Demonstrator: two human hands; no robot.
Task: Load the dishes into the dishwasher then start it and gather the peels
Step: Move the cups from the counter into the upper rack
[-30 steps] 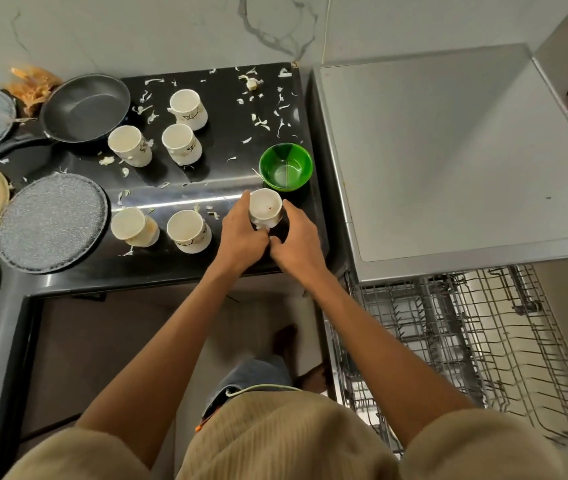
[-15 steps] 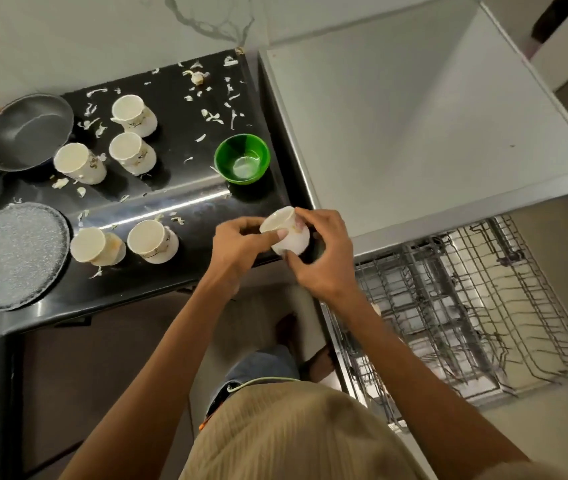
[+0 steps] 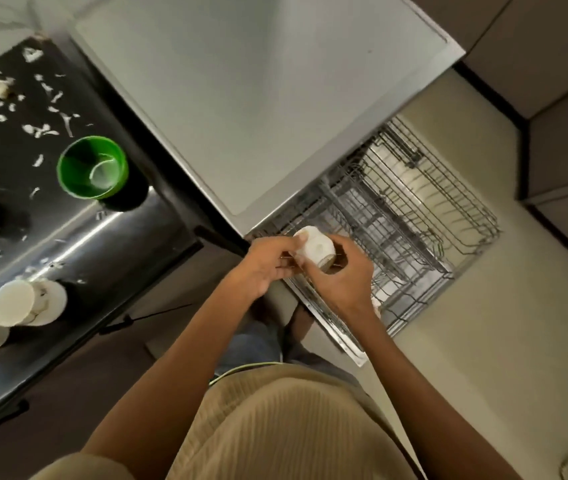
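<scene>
A small white glazed cup [image 3: 314, 250], rounded and tipped on its side, is clamped in a two-handed grip: the right hand [image 3: 343, 275] is curled round its base, and the left hand [image 3: 264, 264] pinches its rim. It is held over the near corner of the pulled-out grey wire rack [image 3: 414, 223]. At 10 o'clock a glossy green bowl [image 3: 92, 167] stands on the black polished table [image 3: 130, 233], among pale peel scraps [image 3: 42, 130]. Half a second ago the cup was held over the table edge; it has since been carried to the rack.
</scene>
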